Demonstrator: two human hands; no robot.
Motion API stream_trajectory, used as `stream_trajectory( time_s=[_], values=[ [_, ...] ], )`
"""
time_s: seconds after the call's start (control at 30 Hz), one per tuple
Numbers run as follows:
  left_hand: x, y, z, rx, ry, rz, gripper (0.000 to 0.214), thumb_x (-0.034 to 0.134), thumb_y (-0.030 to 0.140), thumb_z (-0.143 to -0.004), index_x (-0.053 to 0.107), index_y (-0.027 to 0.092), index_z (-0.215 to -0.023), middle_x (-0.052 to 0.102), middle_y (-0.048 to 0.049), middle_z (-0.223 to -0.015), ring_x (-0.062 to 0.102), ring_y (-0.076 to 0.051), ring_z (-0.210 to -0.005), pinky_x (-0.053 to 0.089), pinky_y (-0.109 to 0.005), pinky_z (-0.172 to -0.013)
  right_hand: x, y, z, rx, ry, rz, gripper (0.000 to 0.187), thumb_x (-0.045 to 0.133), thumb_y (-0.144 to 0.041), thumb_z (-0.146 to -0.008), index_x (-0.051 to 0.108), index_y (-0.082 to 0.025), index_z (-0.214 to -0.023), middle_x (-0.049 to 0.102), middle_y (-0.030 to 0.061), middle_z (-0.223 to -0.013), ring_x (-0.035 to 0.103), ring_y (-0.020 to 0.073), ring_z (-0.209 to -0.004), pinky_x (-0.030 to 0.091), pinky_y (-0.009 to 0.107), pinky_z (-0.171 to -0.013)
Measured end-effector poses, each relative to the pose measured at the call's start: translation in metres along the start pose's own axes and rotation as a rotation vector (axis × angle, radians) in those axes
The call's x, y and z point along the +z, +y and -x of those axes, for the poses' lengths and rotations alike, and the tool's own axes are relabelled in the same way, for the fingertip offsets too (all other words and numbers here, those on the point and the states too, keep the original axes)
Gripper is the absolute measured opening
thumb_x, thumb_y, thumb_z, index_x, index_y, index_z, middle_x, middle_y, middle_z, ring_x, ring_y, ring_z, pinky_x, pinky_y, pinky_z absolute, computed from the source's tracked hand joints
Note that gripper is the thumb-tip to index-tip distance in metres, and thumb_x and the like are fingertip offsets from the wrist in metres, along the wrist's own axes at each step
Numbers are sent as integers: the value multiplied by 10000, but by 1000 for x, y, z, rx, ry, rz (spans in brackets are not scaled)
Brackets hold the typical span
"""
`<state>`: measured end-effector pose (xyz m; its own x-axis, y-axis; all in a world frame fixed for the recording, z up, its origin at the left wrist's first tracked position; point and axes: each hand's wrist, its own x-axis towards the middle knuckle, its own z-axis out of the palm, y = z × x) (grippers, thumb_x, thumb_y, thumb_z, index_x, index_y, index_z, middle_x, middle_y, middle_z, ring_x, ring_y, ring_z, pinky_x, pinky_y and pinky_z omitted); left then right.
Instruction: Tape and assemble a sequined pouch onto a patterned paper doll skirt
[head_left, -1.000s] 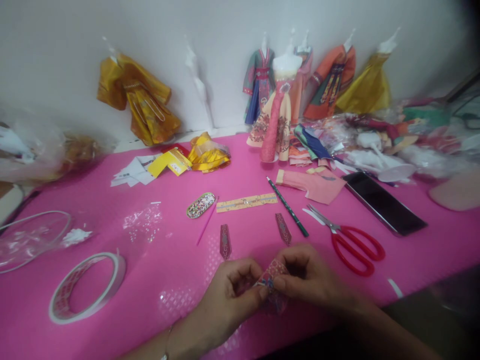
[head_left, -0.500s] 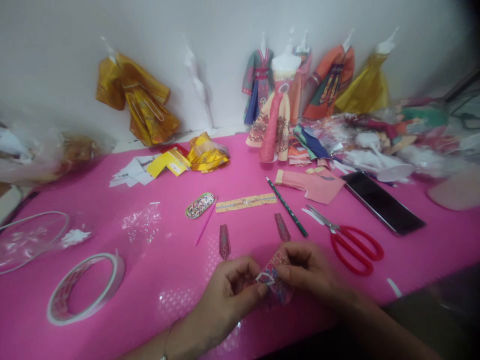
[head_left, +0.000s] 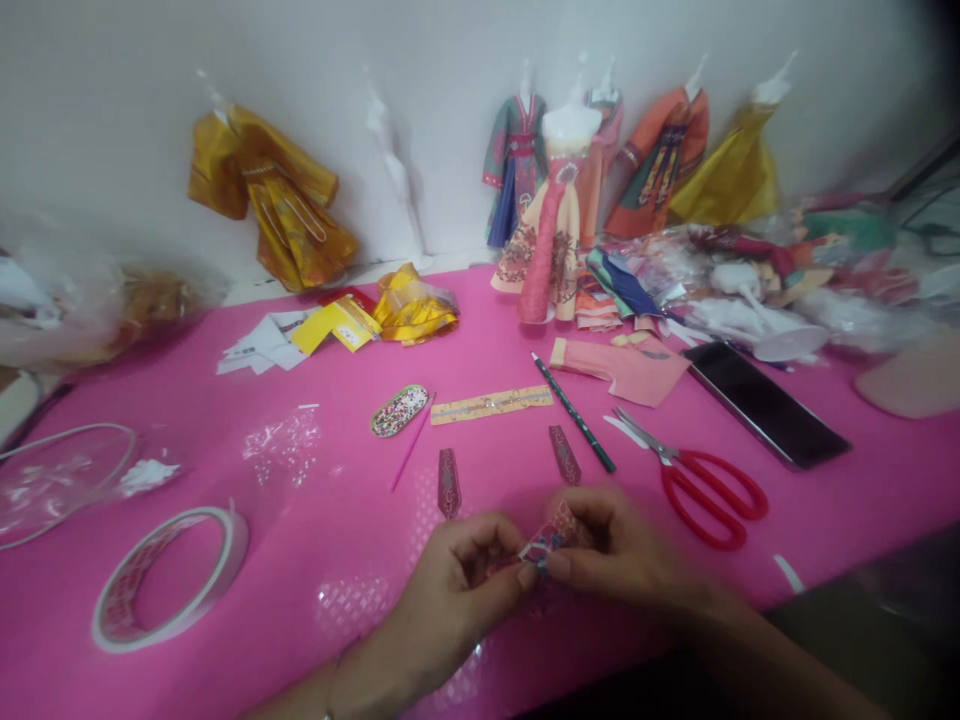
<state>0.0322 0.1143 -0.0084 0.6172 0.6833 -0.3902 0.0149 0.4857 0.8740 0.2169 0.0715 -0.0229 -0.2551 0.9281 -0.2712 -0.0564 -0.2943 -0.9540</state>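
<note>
Both my hands meet near the front edge of the pink table (head_left: 300, 560), pinching a small red patterned paper piece (head_left: 551, 538). My left hand (head_left: 457, 590) grips its left end between thumb and fingers, and my right hand (head_left: 611, 550) grips the right end. Just beyond my fingers lie two dark red patterned strips (head_left: 448, 482) (head_left: 564, 455) flat on the table. A yellow patterned paper band (head_left: 493, 404), a thin pink stick (head_left: 411, 445) and a beaded oval piece (head_left: 400, 409) lie further back.
Red scissors (head_left: 701, 480) and a dark pencil (head_left: 574, 412) lie right of my hands, a black phone (head_left: 765, 403) beyond them. A tape roll (head_left: 169, 575) sits front left. Paper doll dresses (head_left: 551, 215) stand along the white wall, a golden robe (head_left: 274, 205) at the left.
My fingers have shifted a little on the small patterned piece, turning and pressing it lower between my hands. Nothing else on the table has moved.
</note>
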Motion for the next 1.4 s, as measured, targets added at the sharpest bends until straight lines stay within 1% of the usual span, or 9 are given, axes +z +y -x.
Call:
stream_trajectory(
  time_s=[0.1, 0.17, 0.33, 0.6, 0.77, 0.93, 1.1, 1.27, 1.4],
  values=[
    [0, -1, 0, 7, -4, -14, 440, 859, 498, -615, 617, 131, -642, 577, 27, -570, 490, -85, -548, 352, -193, -531, 0, 1, 0, -16, -47, -42, 437, 773, -529, -734, 510, -181, -711, 396, -67, -620, 358, 79, -561, 263, 214, -511],
    [1, 0, 0, 15, -17, -2, 429, 862, 481, -622, 610, 134, -630, 576, 32, -557, 497, -81, -541, 360, -189, -530, 0, 3, 0, -6, -33, -39, 447, 762, -534, -743, 487, -186, -694, 396, -63, -623, 382, 85, -568, 283, 219, -523],
    [2, 0, -2, 36, -69, 63, 422, 858, 478, -642, 614, 135, -642, 615, 29, -559, 548, -80, -539, 409, -181, -545, 1, 6, -1, 1, -10, -43, 448, 770, -507, -744, 465, -187, -673, 408, -60, -621, 404, 85, -569, 277, 220, -523],
    [1, -2, -2, 14, -54, 36, 447, 861, 499, -623, 607, 131, -630, 610, 32, -561, 550, -75, -536, 416, -177, -543, 2, 1, 0, 33, -22, -56, 361, 801, -416, -721, 543, -164, -700, 499, -39, -631, 464, 95, -577, 315, 218, -533],
    [1, -2, -1, 13, -26, -4, 461, 870, 499, -601, 593, 131, -610, 561, 50, -548, 493, -61, -522, 387, -170, -525, 2, -1, -1, 60, -10, -61, 330, 816, -335, -694, 534, -164, -679, 488, -53, -607, 426, 78, -551, 292, 208, -516],
    [1, 0, -1, 0, -33, 6, 436, 871, 477, -609, 600, 135, -617, 581, 44, -552, 517, -69, -524, 405, -181, -538, 2, -1, -1, 49, -3, -41, 263, 781, -291, -705, 550, -167, -689, 480, -57, -608, 420, 76, -552, 296, 203, -516],
    [2, 0, -1, 6, -40, 21, 407, 881, 436, -614, 613, 130, -617, 618, 30, -558, 554, -76, -529, 432, -184, -543, 3, -1, 0, 53, 9, -10, 256, 749, -319, -716, 543, -173, -677, 484, -52, -599, 425, 81, -538, 296, 213, -510],
    [1, -4, -2, 30, -50, 58, 384, 881, 414, -630, 626, 128, -624, 642, 23, -561, 572, -73, -529, 441, -173, -537, 2, 1, -1, 58, -3, -32, 292, 773, -346, -709, 537, -175, -684, 480, -48, -595, 452, 96, -548, 308, 222, -517],
    [0, -4, -3, 19, -52, 78, 378, 892, 405, -615, 635, 127, -624, 659, 14, -566, 596, -81, -533, 459, -176, -540, 1, 1, -1, 50, -4, -13, 288, 781, -329, -710, 546, -165, -683, 476, -53, -601, 421, 80, -547, 288, 208, -510]
  ],
)
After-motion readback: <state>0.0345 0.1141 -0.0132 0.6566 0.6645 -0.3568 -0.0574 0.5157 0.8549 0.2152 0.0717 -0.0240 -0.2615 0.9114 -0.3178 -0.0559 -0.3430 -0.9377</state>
